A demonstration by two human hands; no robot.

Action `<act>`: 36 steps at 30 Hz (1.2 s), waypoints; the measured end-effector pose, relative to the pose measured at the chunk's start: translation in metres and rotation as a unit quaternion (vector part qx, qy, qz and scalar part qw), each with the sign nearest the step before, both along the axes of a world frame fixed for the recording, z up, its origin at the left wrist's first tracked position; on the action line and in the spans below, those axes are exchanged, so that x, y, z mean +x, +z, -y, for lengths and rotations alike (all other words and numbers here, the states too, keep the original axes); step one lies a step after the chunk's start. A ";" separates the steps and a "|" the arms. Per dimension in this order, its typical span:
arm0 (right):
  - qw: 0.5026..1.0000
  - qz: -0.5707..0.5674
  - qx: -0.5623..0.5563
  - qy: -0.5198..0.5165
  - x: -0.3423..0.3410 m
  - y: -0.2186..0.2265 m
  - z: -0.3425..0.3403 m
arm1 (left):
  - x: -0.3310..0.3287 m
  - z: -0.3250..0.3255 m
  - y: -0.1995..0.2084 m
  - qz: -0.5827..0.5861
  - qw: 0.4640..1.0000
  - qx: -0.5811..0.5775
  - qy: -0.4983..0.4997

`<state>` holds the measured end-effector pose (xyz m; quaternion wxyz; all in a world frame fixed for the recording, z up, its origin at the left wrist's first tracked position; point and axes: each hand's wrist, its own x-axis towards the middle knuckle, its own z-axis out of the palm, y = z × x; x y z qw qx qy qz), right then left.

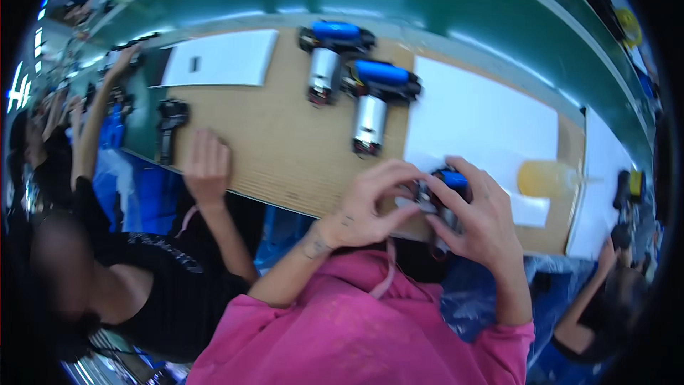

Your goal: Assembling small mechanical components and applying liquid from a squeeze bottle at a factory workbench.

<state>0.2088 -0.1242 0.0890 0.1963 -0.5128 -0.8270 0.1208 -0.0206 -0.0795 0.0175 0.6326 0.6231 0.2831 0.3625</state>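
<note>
Near the table's front edge, my right hand [481, 217] is closed around a blue-and-black motor assembly [454, 180]. Much of that assembly is hidden by the fingers. My left hand [377, 199] meets it from the left side, thumb and fingers pinched at the assembly's end. Something small and greyish shows between those fingertips, too blurred to name. Beyond my hands, two similar T-shaped motor assemblies lie on the tabletop, the nearer one [370, 115] and the farther one [325, 68]. Both have a blue cylinder across the top and a silver motor body.
A white sheet [477, 117] lies under a squeeze bottle of yellowish stuff [545, 178]. Farther left are a white board [221, 60] and a black device [171, 128]. A co-worker's hand [206, 164] rests at the table edge to my left; another person [605, 299] sits right.
</note>
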 end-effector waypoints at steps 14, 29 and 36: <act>0.999 -0.039 -0.006 -0.017 -0.005 -0.022 0.003 | 0.006 0.010 -0.002 -0.026 0.997 0.074 0.018; 0.976 -0.217 -0.031 -0.014 0.020 -0.031 -0.011 | 0.017 -0.010 0.012 -0.158 0.966 0.202 0.014; 0.975 -0.219 -0.035 -0.013 0.017 -0.034 -0.012 | 0.018 -0.005 0.010 -0.164 0.958 0.230 0.042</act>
